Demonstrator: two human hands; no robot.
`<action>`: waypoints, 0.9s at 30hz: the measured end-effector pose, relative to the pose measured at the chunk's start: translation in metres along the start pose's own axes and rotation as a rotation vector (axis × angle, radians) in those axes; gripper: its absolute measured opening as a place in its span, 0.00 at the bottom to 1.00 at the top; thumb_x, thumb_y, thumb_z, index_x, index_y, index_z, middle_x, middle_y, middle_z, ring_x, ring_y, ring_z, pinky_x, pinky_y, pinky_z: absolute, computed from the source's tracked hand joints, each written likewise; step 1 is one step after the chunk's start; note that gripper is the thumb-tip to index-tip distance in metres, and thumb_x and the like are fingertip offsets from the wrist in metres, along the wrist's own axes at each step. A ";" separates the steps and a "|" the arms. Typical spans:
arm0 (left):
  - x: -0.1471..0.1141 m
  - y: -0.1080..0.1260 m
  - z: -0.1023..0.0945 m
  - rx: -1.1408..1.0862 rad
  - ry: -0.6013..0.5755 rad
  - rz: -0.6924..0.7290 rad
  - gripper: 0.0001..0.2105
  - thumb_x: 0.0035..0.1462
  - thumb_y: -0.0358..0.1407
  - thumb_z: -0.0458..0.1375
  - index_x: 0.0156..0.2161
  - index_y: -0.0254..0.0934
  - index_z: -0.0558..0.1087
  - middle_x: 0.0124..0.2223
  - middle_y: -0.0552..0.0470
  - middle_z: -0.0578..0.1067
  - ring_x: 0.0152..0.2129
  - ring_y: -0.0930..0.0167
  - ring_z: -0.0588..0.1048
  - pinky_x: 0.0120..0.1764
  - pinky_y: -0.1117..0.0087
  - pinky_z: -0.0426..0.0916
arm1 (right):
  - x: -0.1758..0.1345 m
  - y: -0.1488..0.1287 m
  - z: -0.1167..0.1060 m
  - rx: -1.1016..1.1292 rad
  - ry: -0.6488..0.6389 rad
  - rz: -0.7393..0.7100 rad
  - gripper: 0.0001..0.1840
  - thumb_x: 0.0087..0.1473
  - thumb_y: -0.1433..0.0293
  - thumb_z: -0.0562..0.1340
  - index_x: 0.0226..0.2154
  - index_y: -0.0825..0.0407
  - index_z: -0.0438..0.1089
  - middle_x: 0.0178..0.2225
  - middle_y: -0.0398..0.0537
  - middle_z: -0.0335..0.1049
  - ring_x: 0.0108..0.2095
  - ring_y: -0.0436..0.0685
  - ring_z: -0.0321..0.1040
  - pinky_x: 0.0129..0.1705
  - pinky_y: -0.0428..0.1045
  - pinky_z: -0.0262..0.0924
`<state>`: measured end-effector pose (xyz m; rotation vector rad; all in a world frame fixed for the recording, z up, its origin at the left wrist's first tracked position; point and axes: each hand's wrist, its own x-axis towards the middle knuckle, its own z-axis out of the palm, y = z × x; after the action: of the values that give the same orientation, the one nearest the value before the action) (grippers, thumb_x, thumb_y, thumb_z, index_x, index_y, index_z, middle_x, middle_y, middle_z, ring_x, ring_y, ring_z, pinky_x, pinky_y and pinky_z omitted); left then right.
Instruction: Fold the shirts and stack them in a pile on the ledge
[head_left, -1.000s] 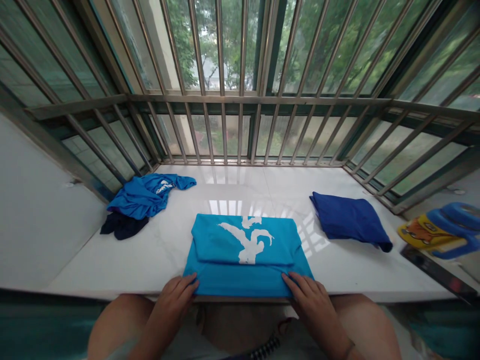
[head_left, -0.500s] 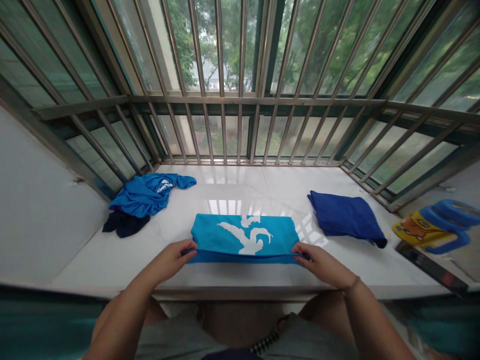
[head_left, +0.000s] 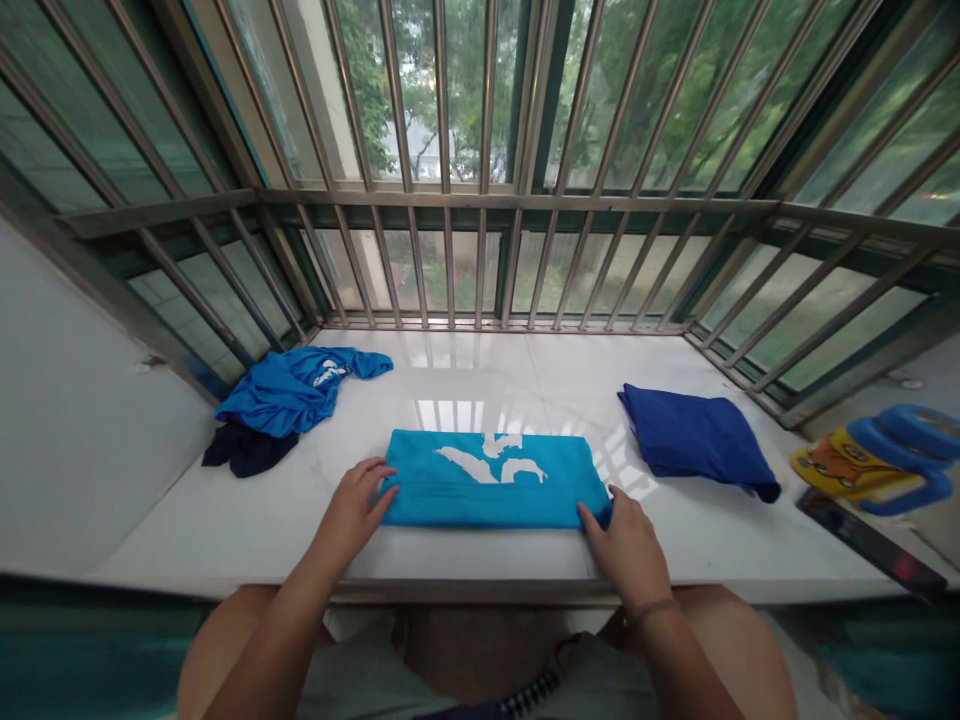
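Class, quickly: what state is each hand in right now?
Left hand: open, touching the folded turquoise cloth at its left end.
Right hand: open, touching the cloth's right end.

Barred windows (head_left: pixel 465 110) above a glossy white ledge (head_left: pixel 510 375).

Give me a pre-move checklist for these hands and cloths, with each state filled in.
1. Left hand at the left end of the folded light-blue cloth: ok, touching.
2. Right hand at its right end: ok, thumb on the cloth.
3. Light-blue cloth back from the front edge of the white ledge: ok, bare strip in front.
4. Dark-blue cloth apart from the light-blue one: ok, gap between them.
5. Crumpled blue garment laid flat: not ok, bunched in a heap.
6. Light-blue cloth's inner layers smooth: cannot tell, hidden.
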<state>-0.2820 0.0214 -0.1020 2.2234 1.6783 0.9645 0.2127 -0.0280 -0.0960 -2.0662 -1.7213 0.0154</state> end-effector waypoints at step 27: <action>-0.009 0.050 0.022 -0.115 -0.026 0.098 0.17 0.77 0.40 0.49 0.60 0.44 0.77 0.62 0.44 0.80 0.61 0.61 0.76 0.66 0.53 0.70 | 0.065 -0.136 -0.027 0.217 -0.022 -0.171 0.13 0.61 0.70 0.62 0.48 0.47 0.76 0.47 0.52 0.81 0.46 0.63 0.76 0.48 0.53 0.64</action>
<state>-0.2310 0.0017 -0.0969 2.2503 1.4763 1.0225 0.1076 0.0402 -0.0078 -1.7659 -1.8178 0.1651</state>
